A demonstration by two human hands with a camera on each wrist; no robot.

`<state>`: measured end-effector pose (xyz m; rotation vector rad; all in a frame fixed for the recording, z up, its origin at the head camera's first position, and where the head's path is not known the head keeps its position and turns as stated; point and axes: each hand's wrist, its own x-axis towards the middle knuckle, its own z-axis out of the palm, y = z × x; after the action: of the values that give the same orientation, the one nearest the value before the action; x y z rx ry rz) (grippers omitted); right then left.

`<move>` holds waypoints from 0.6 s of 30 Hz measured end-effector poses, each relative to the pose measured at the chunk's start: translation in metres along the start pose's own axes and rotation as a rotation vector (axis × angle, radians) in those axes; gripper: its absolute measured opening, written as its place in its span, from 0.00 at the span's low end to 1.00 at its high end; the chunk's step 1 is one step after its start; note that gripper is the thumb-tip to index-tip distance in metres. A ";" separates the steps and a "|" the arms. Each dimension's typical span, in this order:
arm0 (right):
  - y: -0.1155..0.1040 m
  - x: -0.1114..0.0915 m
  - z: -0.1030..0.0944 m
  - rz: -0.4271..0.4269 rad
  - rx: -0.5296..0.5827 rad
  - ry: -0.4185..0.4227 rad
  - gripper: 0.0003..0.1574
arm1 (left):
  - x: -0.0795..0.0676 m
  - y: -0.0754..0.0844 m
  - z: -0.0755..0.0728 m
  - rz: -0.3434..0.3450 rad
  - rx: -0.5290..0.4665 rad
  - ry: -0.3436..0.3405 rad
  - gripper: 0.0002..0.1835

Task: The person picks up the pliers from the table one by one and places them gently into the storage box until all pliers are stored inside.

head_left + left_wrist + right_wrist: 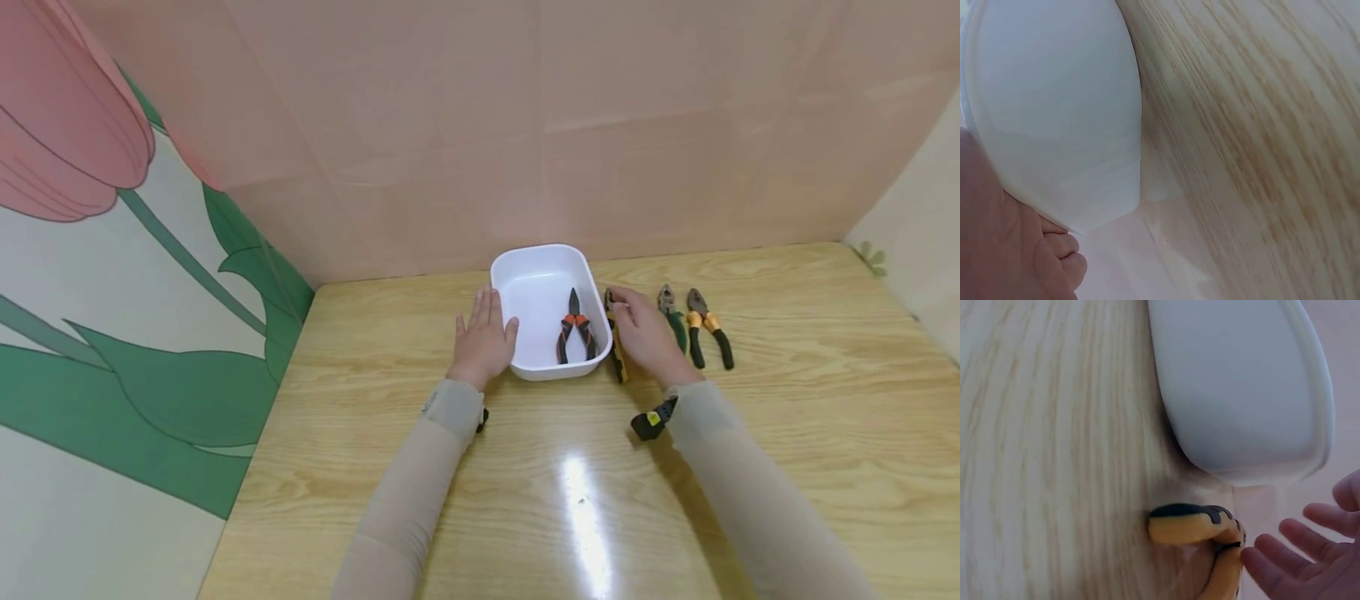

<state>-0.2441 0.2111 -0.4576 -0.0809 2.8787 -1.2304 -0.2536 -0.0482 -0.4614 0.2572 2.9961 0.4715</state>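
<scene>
A white plastic tub stands near the back of the table, and long-nose pliers with black and orange handles lie inside it. My left hand rests on the tub's left rim with its fingers straight. Right of the tub is a pair of pliers with yellow and black handles; the head end is partly hidden by my right hand. In the right wrist view, those yellow handles lie below the tub wall, and the fingers are spread beside them, one fingertip at or very near them.
Green-handled pliers lie to the right of my right hand, and pliers with black and orange-yellow handles lie beyond them. The wooden table meets a pink covered wall at the back.
</scene>
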 end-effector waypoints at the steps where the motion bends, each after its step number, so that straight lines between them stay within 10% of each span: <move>1: 0.000 -0.001 -0.002 0.009 -0.008 -0.002 0.33 | 0.000 0.000 0.000 0.001 -0.002 0.000 0.36; 18: -0.002 -0.008 -0.011 0.095 -0.098 -0.036 0.33 | 0.000 0.001 -0.001 0.002 -0.008 0.003 0.36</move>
<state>-0.2365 0.2183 -0.4483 0.0329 2.8738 -1.0612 -0.2535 -0.0479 -0.4606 0.2593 2.9960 0.4849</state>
